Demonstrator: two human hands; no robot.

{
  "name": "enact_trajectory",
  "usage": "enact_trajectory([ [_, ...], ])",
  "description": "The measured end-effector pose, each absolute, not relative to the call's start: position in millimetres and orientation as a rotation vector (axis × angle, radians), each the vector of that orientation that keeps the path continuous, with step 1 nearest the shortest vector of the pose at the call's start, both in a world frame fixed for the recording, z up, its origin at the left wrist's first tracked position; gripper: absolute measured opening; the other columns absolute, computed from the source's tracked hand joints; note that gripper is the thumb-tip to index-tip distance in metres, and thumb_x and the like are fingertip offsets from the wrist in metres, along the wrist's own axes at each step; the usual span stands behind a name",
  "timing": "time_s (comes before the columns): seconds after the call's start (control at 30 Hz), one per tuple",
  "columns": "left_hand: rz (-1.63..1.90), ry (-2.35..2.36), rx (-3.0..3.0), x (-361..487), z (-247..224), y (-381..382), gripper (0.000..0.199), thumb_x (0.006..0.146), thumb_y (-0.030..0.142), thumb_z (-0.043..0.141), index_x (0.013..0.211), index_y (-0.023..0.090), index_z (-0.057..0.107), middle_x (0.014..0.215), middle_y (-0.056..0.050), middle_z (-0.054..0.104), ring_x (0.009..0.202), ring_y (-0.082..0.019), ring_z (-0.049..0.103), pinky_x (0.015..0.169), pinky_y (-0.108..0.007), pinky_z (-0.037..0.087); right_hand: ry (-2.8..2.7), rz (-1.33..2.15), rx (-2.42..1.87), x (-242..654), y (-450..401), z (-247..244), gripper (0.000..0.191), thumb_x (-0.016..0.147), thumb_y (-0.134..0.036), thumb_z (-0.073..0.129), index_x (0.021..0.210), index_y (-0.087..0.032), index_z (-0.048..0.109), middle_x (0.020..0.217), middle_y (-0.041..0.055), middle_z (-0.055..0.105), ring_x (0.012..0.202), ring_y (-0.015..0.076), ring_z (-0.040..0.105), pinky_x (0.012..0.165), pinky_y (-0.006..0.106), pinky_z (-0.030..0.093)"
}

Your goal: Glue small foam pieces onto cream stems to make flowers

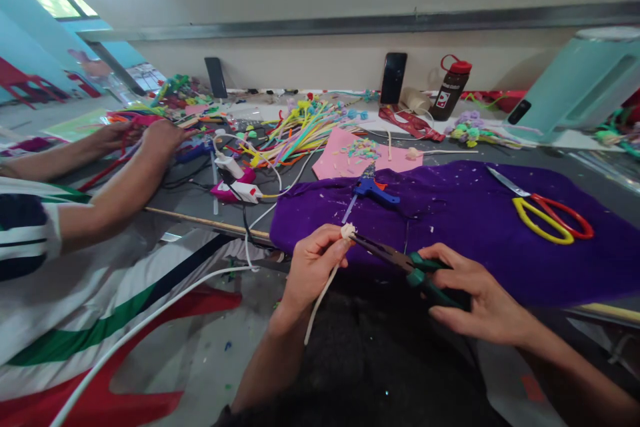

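Between thumb and fingers my left hand (317,263) pinches a cream flower-like piece (348,231), whose pale stem (321,307) hangs down below the fingers. My right hand (473,290) is wrapped round the green handles of long-nose pliers (393,255). The plier tips touch the right side of the cream piece; whether the jaws grip it is too small to tell. Just beyond the hands, a blue glue gun (375,191) lies on a purple cloth (460,213).
Yellow-and-red scissors (547,213) lie on the cloth at the right. Behind are pink sheets (330,159), colourful stems (300,137), a bottle (450,90) and a turquoise jug (575,90). At the left, a co-worker's arms (125,177) reach over the table near plugs and cables.
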State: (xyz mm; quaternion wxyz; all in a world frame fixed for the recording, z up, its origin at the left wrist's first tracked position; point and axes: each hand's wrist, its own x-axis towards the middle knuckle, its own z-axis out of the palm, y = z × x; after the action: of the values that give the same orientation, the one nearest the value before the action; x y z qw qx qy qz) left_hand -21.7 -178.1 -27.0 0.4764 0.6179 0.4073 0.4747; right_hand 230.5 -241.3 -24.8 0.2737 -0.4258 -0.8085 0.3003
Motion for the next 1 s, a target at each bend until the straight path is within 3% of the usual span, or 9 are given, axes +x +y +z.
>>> enact_trajectory([
  [0.23,1.094,0.994,1.399,-23.7,-30.5,-177.5,0.014,0.077,0.027,0.057,0.078,0.017,0.066,0.065,0.0,0.057,0.051,-0.008,0.047,0.049,-0.02,0.036,-2.179,0.834,-1.149,231.1,-240.7,-26.4,0.002,0.069,-0.016,0.059,0.07,-0.016,0.057,0.108,0.0076,0.045,0.096,0.0205,0.049,0.079,0.03,0.042],
  [0.7,1.1,1.013,1.474,-24.8,-33.7,-176.0,0.014,0.076,0.028,0.058,0.077,0.017,0.066,0.071,-0.001,0.059,0.052,-0.007,0.049,0.047,-0.02,0.039,-2.154,0.919,-1.11,229.9,-240.3,-22.2,0.005,0.069,-0.015,0.058,0.073,-0.017,0.06,0.104,0.0073,0.049,0.092,0.02,0.051,0.076,0.031,0.044],
  [1.0,1.108,1.04,1.534,-23.3,-36.6,-175.4,0.012,0.077,0.027,0.058,0.076,0.017,0.065,0.078,-0.001,0.059,0.052,-0.007,0.05,0.049,-0.02,0.041,-2.178,0.878,-1.122,232.5,-240.1,-24.2,0.006,0.069,-0.015,0.058,0.064,-0.016,0.054,0.101,0.0061,0.051,0.088,0.0182,0.053,0.074,0.028,0.043],
])
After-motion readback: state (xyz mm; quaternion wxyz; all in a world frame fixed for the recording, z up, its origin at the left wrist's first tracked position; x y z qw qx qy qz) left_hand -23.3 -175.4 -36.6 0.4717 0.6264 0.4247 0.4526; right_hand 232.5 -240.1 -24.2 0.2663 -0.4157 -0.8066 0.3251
